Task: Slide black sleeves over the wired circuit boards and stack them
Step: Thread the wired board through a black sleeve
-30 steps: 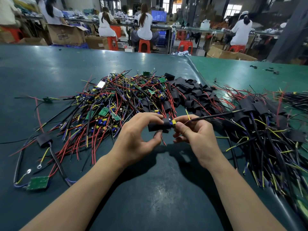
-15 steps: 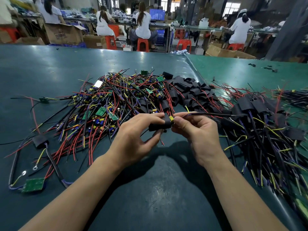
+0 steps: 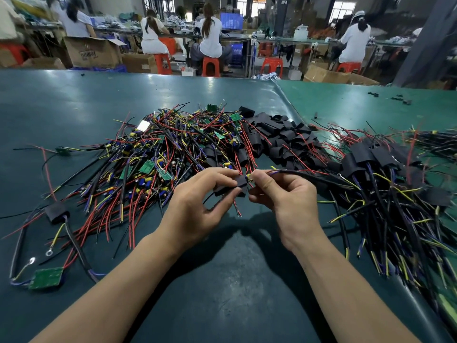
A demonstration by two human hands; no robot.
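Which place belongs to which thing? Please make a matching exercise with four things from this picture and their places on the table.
Things:
1. black sleeve
2. loose green circuit board
3. pile of empty black sleeves
4. stack of sleeved boards

Places:
A. far middle of the table, behind the hands
B. near left corner, lying alone
C. right side, wires pointing toward the person
D. held between left hand and right hand

Pairs: 1-D, 2-B, 3-A, 4-C

Dim overhead light, glare on table (image 3: 210, 90) (edges perhaps warped)
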